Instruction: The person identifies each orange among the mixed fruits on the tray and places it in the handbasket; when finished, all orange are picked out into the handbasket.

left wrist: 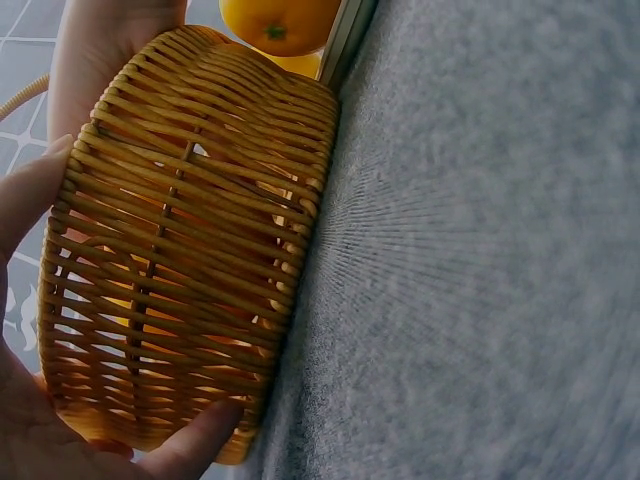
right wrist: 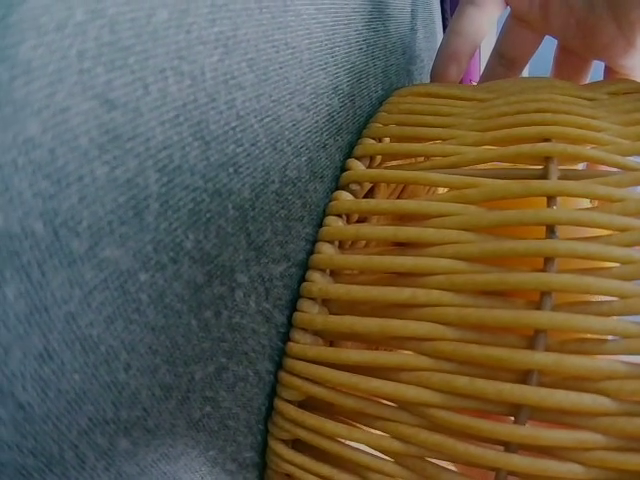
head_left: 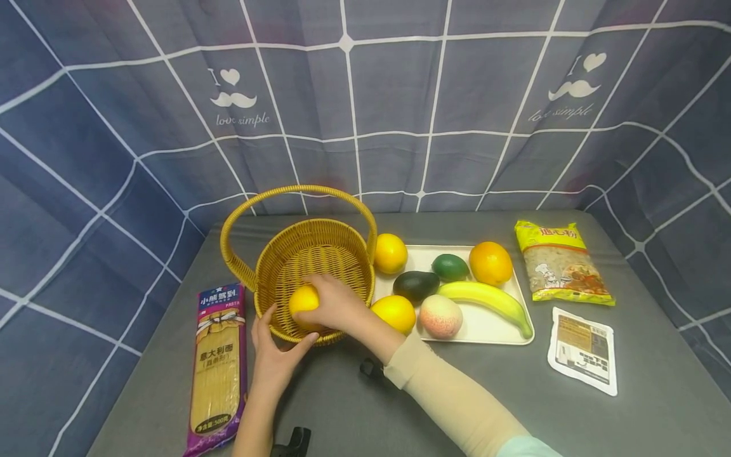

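A wicker basket [head_left: 314, 235] with a tall hoop handle stands on the grey table. Inside it, low by the near wall, my right hand [head_left: 334, 304] grips an orange [head_left: 304, 302], with fingers over its top and side. My left hand [head_left: 276, 358] holds the basket's near left side, thumb and fingers spread around the wall. The left wrist view shows the thumb [left wrist: 35, 195] up at the rim and a fingertip [left wrist: 215, 425] against the weave. In the right wrist view, the basket wall [right wrist: 480, 300] hides most of the right hand and the orange.
Right of the basket, a white tray [head_left: 485, 330] bears oranges, a banana [head_left: 491, 298], a peach [head_left: 441, 316], and dark green fruits [head_left: 417, 285]. A pasta pack [head_left: 217, 368] lies left; a yellow bag [head_left: 562, 263] and a white packet [head_left: 582, 350] lie far right. A curtain [head_left: 394, 95] hangs behind.
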The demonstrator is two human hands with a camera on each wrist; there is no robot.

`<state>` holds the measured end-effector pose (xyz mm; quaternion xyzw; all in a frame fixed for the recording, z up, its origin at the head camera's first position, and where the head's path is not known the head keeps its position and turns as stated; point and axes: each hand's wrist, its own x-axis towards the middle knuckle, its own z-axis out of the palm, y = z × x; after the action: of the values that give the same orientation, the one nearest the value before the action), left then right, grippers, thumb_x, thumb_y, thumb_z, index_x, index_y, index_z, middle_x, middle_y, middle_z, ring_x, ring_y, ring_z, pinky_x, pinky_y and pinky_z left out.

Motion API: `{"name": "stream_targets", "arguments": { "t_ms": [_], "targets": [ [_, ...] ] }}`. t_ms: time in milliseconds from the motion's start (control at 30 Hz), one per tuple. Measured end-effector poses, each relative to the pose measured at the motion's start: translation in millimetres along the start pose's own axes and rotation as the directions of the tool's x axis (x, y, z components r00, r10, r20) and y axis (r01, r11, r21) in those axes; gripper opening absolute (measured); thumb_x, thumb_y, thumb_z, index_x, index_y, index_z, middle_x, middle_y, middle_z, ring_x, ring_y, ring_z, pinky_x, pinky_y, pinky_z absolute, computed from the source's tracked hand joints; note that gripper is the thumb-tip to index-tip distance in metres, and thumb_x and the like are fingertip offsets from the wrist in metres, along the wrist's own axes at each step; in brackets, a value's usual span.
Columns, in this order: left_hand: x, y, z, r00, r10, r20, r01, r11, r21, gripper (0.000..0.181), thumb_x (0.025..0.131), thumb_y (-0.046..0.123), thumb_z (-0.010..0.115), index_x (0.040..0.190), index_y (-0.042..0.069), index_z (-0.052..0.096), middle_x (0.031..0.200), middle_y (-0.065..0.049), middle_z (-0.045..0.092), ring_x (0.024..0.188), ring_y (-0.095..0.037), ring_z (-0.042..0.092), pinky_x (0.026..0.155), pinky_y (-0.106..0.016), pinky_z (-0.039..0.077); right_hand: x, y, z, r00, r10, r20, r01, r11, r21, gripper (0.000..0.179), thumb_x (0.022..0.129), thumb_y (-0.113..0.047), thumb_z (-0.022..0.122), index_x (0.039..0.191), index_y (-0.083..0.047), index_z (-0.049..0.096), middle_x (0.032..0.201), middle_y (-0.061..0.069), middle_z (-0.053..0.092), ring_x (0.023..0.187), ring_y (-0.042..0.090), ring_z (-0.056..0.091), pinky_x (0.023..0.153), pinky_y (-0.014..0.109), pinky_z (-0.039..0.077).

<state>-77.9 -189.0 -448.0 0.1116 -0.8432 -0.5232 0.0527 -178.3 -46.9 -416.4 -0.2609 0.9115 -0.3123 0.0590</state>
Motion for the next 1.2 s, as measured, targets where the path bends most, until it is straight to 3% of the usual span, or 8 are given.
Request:
{"name": "stream_targets", "arguments": {
  "t_ms": [67, 233, 400, 600, 833, 1033, 1200],
  "targets": [
    [-0.4, 0.4, -0.4, 1.000, -0.003, 0.000, 0.003, 1.000, 0.006, 0.096, 0.080, 0.034, 0.078, 0.152, 0.012, 0.017, 0.157, -0.020, -0.009, 0.142, -0.046, 0.002, 0.104, -0.067, 0.021, -0.1, 0.3, 0.2, 1.000, -0.008, -0.017, 0.008, 1.000, -0.001, 0.070, 0.078, -0.048, 0.073, 0.137, -0.016, 0.053, 0.126, 0.003, 0.058, 0.100, 0.016, 0.057, 0.076, 0.029, 0.049],
    [-0.6, 0.8, -0.4, 1.000, -0.016, 0.006, 0.016, 1.000, -0.006, 0.097, 0.081, 0.036, 0.078, 0.152, 0.013, 0.016, 0.156, -0.021, -0.010, 0.141, -0.047, 0.006, 0.101, -0.062, 0.032, -0.7, 1.4, 0.3, 0.998, -0.011, -0.058, 0.013, 1.000, 0.023, 0.071, 0.080, -0.048, 0.073, 0.140, -0.017, 0.050, 0.134, 0.003, 0.054, 0.114, 0.020, 0.055, 0.088, 0.036, 0.049],
    [-1.2, 0.0, -0.7, 1.000, -0.010, 0.003, 0.010, 1.000, -0.004, 0.096, 0.081, 0.036, 0.078, 0.152, 0.014, 0.017, 0.157, -0.020, -0.009, 0.141, -0.047, 0.001, 0.102, -0.064, 0.029, -2.1, 2.1, -1.2, 0.994, -0.030, -0.105, 0.037, 0.997, 0.068, 0.074, 0.080, -0.048, 0.073, 0.143, -0.019, 0.047, 0.138, 0.004, 0.051, 0.122, 0.022, 0.051, 0.095, 0.041, 0.046],
    [0.6, -0.7, 1.4, 1.000, -0.015, 0.008, 0.016, 0.998, -0.066, 0.095, 0.081, 0.031, 0.079, 0.151, 0.013, 0.018, 0.156, -0.020, -0.012, 0.141, -0.046, 0.009, 0.097, -0.055, 0.042, -5.6, 3.6, -8.3, 0.986, -0.060, -0.153, 0.080, 0.988, 0.129, 0.075, 0.081, -0.045, 0.074, 0.145, -0.020, 0.045, 0.141, 0.002, 0.049, 0.130, 0.023, 0.044, 0.103, 0.045, 0.039],
    [-0.3, -0.2, 1.3, 1.000, -0.011, 0.000, 0.011, 0.998, -0.067, 0.095, 0.081, 0.030, 0.079, 0.152, 0.014, 0.017, 0.156, -0.020, -0.011, 0.140, -0.047, 0.011, 0.097, -0.055, 0.041, -21.9, 5.7, -33.2, 0.975, -0.044, -0.216, 0.078, 0.986, 0.150, 0.075, 0.082, -0.049, 0.072, 0.146, -0.029, 0.041, 0.144, 0.000, 0.045, 0.132, 0.022, 0.042, 0.103, 0.047, 0.039],
    [-1.1, -1.3, 1.5, 1.000, -0.003, -0.003, 0.003, 0.999, -0.038, 0.096, 0.081, 0.033, 0.078, 0.152, 0.014, 0.017, 0.157, -0.019, -0.010, 0.141, -0.047, 0.006, 0.101, -0.061, 0.034, -43.0, 13.5, -63.4, 0.944, -0.010, -0.330, 0.085, 0.973, 0.215, 0.072, 0.081, -0.045, 0.075, 0.144, -0.026, 0.044, 0.140, -0.001, 0.048, 0.122, 0.019, 0.049, 0.097, 0.040, 0.045],
    [-2.0, -0.4, 0.4, 1.000, -0.014, 0.004, 0.014, 1.000, -0.014, 0.097, 0.081, 0.036, 0.077, 0.153, 0.016, 0.015, 0.157, -0.019, -0.010, 0.141, -0.048, 0.005, 0.103, -0.065, 0.025, -60.1, 23.7, -90.5, 0.917, 0.063, -0.394, 0.078, 0.940, 0.332, 0.072, 0.081, -0.037, 0.078, 0.143, -0.024, 0.045, 0.138, 0.000, 0.048, 0.117, 0.023, 0.053, 0.089, 0.038, 0.051]
  ]
}}
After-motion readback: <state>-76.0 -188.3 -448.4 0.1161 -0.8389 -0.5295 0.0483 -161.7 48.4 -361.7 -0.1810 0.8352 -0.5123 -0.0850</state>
